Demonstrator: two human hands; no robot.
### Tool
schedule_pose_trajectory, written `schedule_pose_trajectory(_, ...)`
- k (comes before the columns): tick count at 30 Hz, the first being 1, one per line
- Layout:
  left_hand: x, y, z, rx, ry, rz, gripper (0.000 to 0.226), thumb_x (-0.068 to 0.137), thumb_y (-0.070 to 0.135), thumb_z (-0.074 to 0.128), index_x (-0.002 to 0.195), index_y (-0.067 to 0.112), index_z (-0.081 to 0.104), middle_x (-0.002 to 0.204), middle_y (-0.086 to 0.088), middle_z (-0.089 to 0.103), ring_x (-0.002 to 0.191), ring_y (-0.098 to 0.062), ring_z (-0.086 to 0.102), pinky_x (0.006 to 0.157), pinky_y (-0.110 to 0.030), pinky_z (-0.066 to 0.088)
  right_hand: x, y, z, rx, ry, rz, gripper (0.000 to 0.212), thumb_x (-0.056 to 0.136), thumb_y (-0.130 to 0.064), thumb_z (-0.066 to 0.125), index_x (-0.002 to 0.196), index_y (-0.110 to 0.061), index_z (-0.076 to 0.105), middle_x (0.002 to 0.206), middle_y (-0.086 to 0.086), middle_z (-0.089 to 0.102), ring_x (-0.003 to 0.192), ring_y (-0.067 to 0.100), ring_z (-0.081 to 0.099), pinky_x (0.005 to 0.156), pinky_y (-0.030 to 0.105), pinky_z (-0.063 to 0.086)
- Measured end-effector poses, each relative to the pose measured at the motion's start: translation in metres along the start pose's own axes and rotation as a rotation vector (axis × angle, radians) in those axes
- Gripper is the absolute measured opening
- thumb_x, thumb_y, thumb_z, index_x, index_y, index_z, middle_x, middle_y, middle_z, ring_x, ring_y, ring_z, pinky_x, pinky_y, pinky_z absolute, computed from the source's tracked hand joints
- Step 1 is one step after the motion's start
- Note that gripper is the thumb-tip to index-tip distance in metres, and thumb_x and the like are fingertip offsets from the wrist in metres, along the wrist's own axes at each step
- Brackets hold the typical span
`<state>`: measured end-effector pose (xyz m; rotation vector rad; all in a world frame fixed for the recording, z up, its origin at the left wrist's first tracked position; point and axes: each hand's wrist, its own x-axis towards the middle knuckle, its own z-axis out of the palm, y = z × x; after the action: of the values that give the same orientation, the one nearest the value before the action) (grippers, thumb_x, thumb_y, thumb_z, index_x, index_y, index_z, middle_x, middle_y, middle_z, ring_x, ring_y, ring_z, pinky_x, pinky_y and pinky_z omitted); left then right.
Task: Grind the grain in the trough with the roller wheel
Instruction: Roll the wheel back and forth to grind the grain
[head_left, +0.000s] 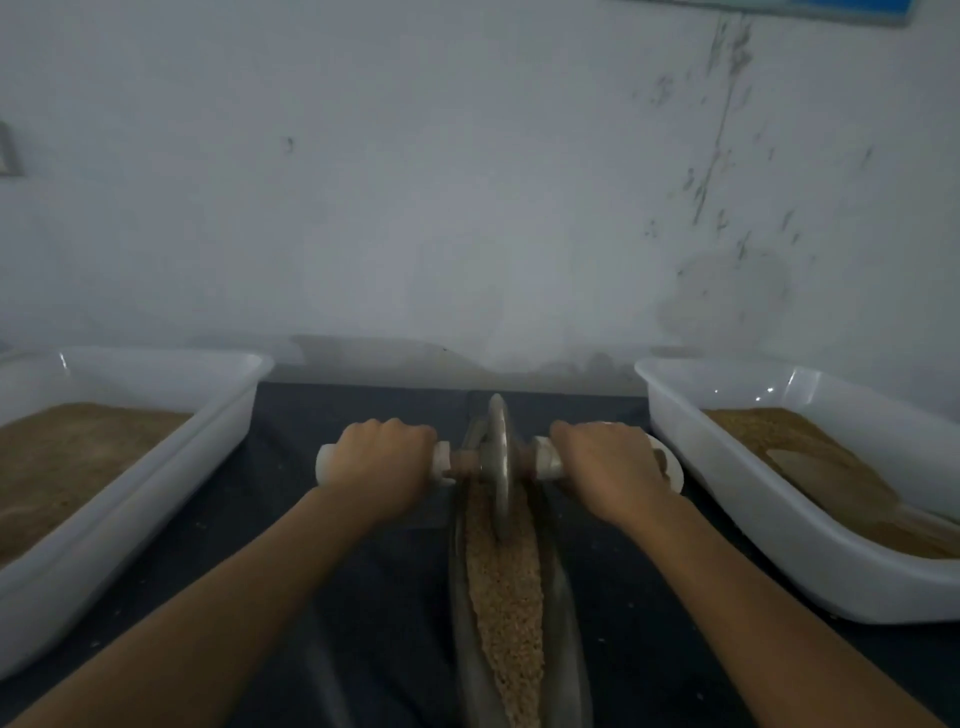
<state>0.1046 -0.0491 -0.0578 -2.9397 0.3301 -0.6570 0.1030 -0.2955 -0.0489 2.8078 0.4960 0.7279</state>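
The wheel (498, 457) is a thin, dull metal disc standing upright on its edge in the far part of the trough (563, 613), a long, narrow, boat-shaped channel of dark metal that runs from 6 o'clock toward 12 o'clock down the middle of the table. A bed of grain (506, 587), coarse, tan and crumbly, fills the trough on the near side of the wheel. A short axle passes through the disc's centre, with a pale cylindrical handle out to each side. The left hand (382, 467) is curled round the handle at 9 o'clock of the wheel, its white end (324, 462) poking out past the knuckles; the right hand (608, 467) is wrapped round the handle at 3 o'clock. The table (374, 613) is covered in dark, matte cloth dotted with stray crumbs. At 9 o'clock sits a glossy white plastic tub (228, 410), rectangular with rounded corners, holding a level layer of fine brown meal. At 3 o'clock a matching tub (675, 410) holds a similar brown layer, sloped, with a bare patch. Behind is a pale, scuffed wall (415, 182).
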Motion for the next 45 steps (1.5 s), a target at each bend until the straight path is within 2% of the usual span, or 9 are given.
schedule_pose_trajectory(8, -0.026, 0.005, 0.001, -0.041, -0.042, -0.053, 0.020, 0.086, 0.039, 0.055, 0.081, 0.032, 0.037, 0.068, 0.011, 0.041, 0.059, -0.011, 0.041, 0.059, -0.029, 0.033, -0.012, -0.015, -0.022, -0.043, -0.063, -0.035, 0.029, 0.083, -0.022, 0.067, 0.106, -0.019, 0.048, 0.099, 0.003, 0.063, 0.085, 0.023, 0.062, 0.061, 0.033, 0.038)
schedule_pose_trajectory(12, -0.083, 0.014, -0.034, 0.020, -0.046, 0.023, 0.028, 0.085, 0.042, 0.054, 0.080, 0.033, 0.028, 0.071, 0.011, 0.042, 0.061, -0.010, 0.040, 0.056, -0.028, 0.029, -0.070, -0.022, -0.047, -0.016, -0.030, -0.099, 0.032, 0.068, -0.024, 0.079, 0.087, -0.023, 0.053, 0.078, -0.002, 0.063, 0.064, 0.018, 0.061, 0.051, 0.032, 0.048)
schedule_pose_trajectory(15, -0.112, 0.023, -0.062, 0.043, -0.034, 0.127, 0.043, 0.064, 0.042, 0.074, 0.074, 0.031, 0.034, 0.064, 0.009, 0.050, 0.051, -0.010, 0.046, 0.048, -0.026, 0.024, -0.105, -0.021, -0.057, 0.066, 0.044, -0.080, 0.051, 0.035, -0.022, 0.091, 0.065, -0.025, 0.050, 0.051, -0.004, 0.050, 0.039, 0.012, 0.048, 0.032, 0.027, 0.035)
schedule_pose_trajectory(17, -0.117, 0.025, -0.072, -0.024, -0.011, 0.186, 0.051, 0.044, 0.038, 0.084, 0.066, 0.029, 0.038, 0.052, 0.008, 0.047, 0.040, -0.011, 0.044, 0.043, -0.023, 0.024, -0.111, -0.021, -0.053, 0.027, -0.031, -0.079, 0.055, 0.042, -0.029, 0.090, 0.070, -0.031, 0.043, 0.056, -0.007, 0.050, 0.045, 0.011, 0.051, 0.036, 0.027, 0.037)
schedule_pose_trajectory(21, -0.093, 0.024, -0.051, 0.082, -0.069, 0.043, 0.027, 0.085, 0.041, 0.054, 0.082, 0.032, 0.029, 0.072, 0.010, 0.040, 0.063, -0.012, 0.042, 0.057, -0.029, 0.029, -0.088, -0.019, -0.036, 0.014, 0.025, -0.053, 0.054, 0.031, -0.025, 0.092, 0.060, -0.023, 0.047, 0.047, -0.005, 0.049, 0.035, 0.014, 0.047, 0.032, 0.024, 0.027)
schedule_pose_trajectory(27, -0.020, 0.015, -0.013, 0.070, 0.019, -0.026, 0.023, 0.086, 0.035, 0.057, 0.083, 0.027, 0.036, 0.087, 0.004, 0.062, 0.079, -0.022, 0.061, 0.062, -0.032, 0.034, -0.018, -0.007, 0.003, -0.012, -0.012, 0.034, 0.023, 0.084, -0.029, 0.065, 0.097, -0.022, 0.048, 0.085, 0.000, 0.064, 0.074, 0.022, 0.063, 0.054, 0.034, 0.041)
schedule_pose_trajectory(38, -0.059, 0.021, -0.041, 0.072, -0.019, 0.108, 0.029, 0.083, 0.034, 0.061, 0.084, 0.028, 0.033, 0.078, 0.009, 0.053, 0.069, -0.017, 0.054, 0.060, -0.031, 0.035, -0.070, -0.012, -0.023, 0.100, -0.085, -0.006, 0.025, 0.082, -0.040, 0.066, 0.091, -0.030, 0.045, 0.082, -0.010, 0.059, 0.070, 0.009, 0.055, 0.056, 0.021, 0.035)
schedule_pose_trajectory(42, -0.100, 0.025, -0.061, 0.084, 0.156, 0.311, 0.053, 0.032, 0.023, 0.089, 0.065, 0.022, 0.047, 0.050, 0.008, 0.046, 0.038, -0.016, 0.047, 0.044, -0.025, 0.025, -0.108, -0.016, -0.045, 0.126, -0.069, -0.009, 0.052, 0.064, -0.037, 0.081, 0.073, -0.033, 0.030, 0.060, -0.011, 0.048, 0.050, 0.009, 0.048, 0.043, 0.024, 0.030)
schedule_pose_trajectory(45, -0.092, 0.025, -0.056, 0.131, 0.122, 0.255, 0.051, 0.038, 0.022, 0.088, 0.064, 0.023, 0.044, 0.050, 0.006, 0.049, 0.039, -0.017, 0.049, 0.045, -0.025, 0.023, -0.103, -0.016, -0.040, 0.086, -0.147, 0.026, 0.041, 0.078, -0.042, 0.067, 0.075, -0.033, 0.027, 0.063, -0.011, 0.041, 0.057, 0.008, 0.045, 0.047, 0.025, 0.027)
